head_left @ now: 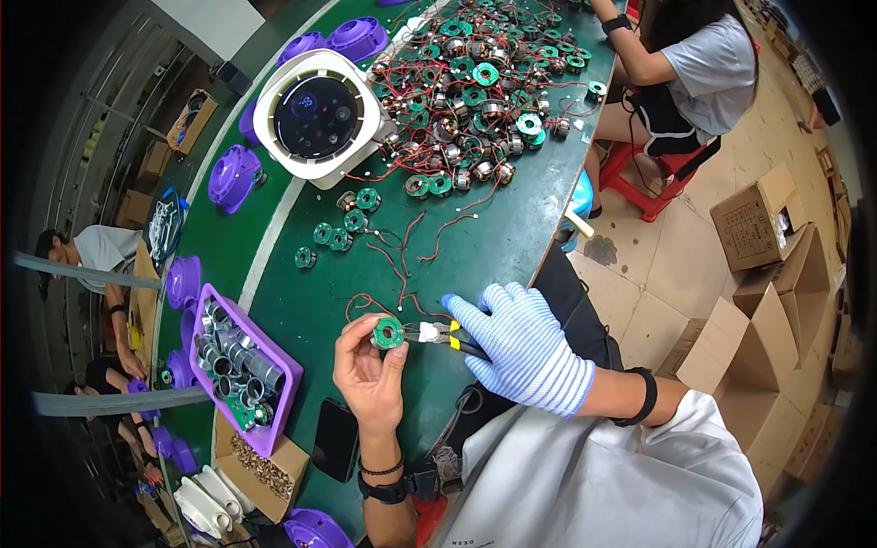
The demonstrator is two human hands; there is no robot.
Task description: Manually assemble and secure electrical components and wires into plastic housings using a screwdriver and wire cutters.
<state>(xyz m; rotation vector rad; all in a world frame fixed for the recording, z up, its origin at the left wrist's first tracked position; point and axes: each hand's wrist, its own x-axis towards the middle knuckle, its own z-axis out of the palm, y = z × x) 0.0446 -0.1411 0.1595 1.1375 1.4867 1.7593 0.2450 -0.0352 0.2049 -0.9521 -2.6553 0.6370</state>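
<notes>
Between the thumb and fingers of my bare left hand (373, 376) is a small green ring-shaped circuit board (395, 326), held up above the table. My right hand (530, 352), in a blue-and-white striped glove, is closed around pliers (454, 334) with yellow-and-black handles. The pliers' jaws point left and reach the right edge of the board; whether they grip it is too small to tell. Something white shows at the jaws. Just beyond my hands, loose red wires (402, 265) lie on the green table (493, 251).
A large pile of small wired motors (475, 100) covers the far table. Left of it stands a white round housing (265, 114). A purple tray (290, 384) of metal cylinders, a black phone (335, 440) and a carton of small brass-coloured parts (260, 466) lie left. A co-worker (713, 78) sits far right.
</notes>
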